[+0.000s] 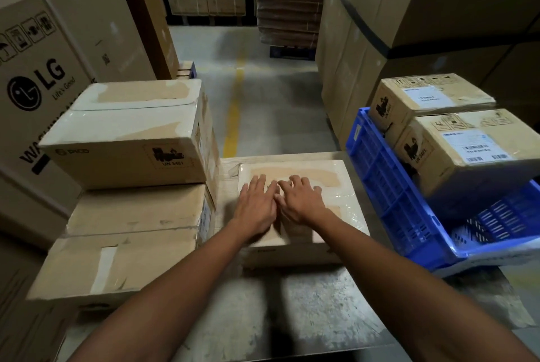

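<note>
Head view: my left hand (258,206) and right hand (302,204) lie flat and side by side on the box (327,176), fingers straight and gripping nothing, I think to press its tape. The box sits on the table (306,303) between a stack of boxes (131,133) and a blue crate (388,201). Free room is toward me.

Stack of three cardboard boxes (128,157) at steel table (306,303) left edge. Blue plastic crate (388,195) at right edge; near carton (473,151) and far carton (432,98) at its far end. LG washing-machine carton (35,84) far left. Yellow floor line (233,116) beyond table.
</note>
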Demonstrator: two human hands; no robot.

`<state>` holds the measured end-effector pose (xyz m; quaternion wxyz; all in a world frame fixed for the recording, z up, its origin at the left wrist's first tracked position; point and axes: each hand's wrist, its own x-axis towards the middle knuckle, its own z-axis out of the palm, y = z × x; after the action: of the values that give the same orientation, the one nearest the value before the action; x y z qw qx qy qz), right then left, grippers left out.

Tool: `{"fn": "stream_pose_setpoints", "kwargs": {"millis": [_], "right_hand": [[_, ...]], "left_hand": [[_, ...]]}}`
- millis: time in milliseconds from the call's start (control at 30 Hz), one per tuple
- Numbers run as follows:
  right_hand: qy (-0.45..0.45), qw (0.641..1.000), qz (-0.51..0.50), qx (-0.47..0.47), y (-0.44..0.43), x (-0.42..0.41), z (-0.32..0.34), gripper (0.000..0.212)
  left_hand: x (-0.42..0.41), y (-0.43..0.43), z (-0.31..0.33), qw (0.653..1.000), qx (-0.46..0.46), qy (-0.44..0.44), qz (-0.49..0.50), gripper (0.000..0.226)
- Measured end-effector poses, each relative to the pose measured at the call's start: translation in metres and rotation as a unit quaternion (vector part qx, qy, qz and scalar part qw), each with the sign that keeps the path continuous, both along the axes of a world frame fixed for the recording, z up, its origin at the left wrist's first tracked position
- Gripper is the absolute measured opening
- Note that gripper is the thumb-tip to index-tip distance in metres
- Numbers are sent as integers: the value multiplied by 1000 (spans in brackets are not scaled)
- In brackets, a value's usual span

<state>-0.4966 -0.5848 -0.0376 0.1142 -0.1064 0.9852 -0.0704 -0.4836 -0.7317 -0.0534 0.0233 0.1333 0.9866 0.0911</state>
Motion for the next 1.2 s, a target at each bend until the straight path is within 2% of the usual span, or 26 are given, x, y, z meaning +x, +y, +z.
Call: {"fn": "stream_pose_setpoints", "kwargs": {"millis": [167, 367, 500, 633, 800, 900, 1100, 1200], "right_hand": [[-68, 996, -25, 43, 22, -18, -13, 78], [-72, 997, -23, 16, 29, -16, -27, 79], [-82, 997, -5, -6, 44, -19, -11, 72], [1, 998, -58, 15, 58, 13, -15, 56], [61, 994, -93, -5, 69, 57, -29, 50], [63, 995, -82, -11, 73, 59, -33, 56], [24, 997, -67, 3, 73, 52, -29, 51], [67, 994, -80, 5, 77, 63, -27, 40]], "left_hand": [[-24, -1, -12, 996, -30, -82, 5, 65], [-25, 4, -22, 995, -46, -84, 21, 66], [-16, 21, -18, 996, -18, -85, 16, 62], [16, 52, -21, 997, -8, -62, -49, 57], [38, 73, -25, 998, -6, -48, -43, 56], [37, 74, -25, 998, 2, -51, -42, 55], [36, 76, -24, 998, -12, -36, -49, 53], [46, 76, -19, 997, 11, 10, -74, 50]]}}
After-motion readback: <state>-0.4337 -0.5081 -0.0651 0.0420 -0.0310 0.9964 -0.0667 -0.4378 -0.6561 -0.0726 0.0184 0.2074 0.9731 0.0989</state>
